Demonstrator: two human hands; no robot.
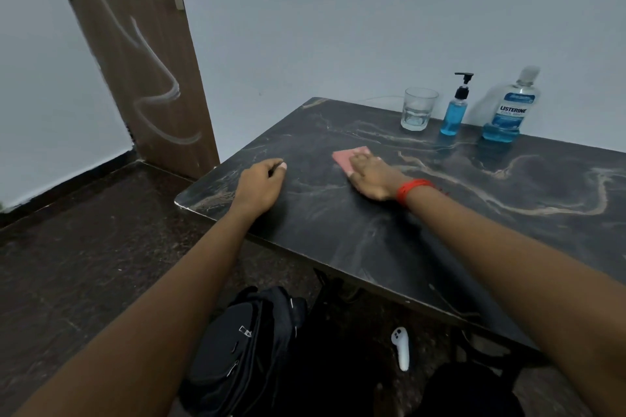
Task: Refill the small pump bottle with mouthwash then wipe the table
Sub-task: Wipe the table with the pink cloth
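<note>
one step looks done, the small clear pump bottle [454, 115] standing blue-filled far right by the large clear mouthwash bottle [511, 108], and wiping is left: right hand [372, 176] presses flat on a pink cloth [345, 157] on the dark marbled table [372, 247], left hand [261, 184] curled, empty.

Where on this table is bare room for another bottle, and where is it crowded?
Bare: the table patch right of the right hand and cloth, nearer than the mouthwash bottle; also the gap from there to the left hand. Crowded: far edge, with glass and pump bottle.
</note>
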